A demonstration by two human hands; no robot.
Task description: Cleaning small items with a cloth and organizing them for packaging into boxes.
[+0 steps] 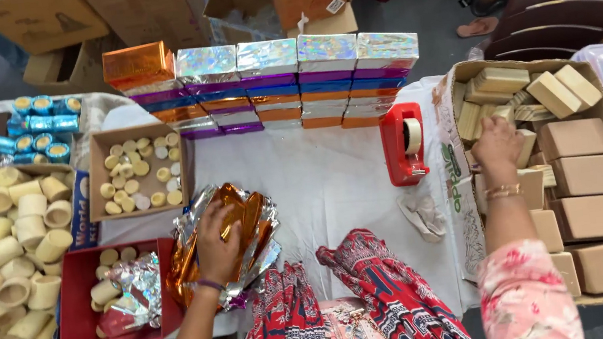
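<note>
At the left edge of the tabletop (333,181) stands a box of cream tubes (5,252). The left hand (217,241) lies flat with open fingers on a pile of foil sheets (247,222). At the right edge, the right hand (496,144) reaches into a carton of tan boxes (585,173); its fingers curl on one, but the hold is unclear.

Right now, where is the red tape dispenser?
In the head view, the red tape dispenser stands on the white table, right of centre, just below the stacked shiny boxes and left of the cardboard box that the right hand reaches into.
</note>
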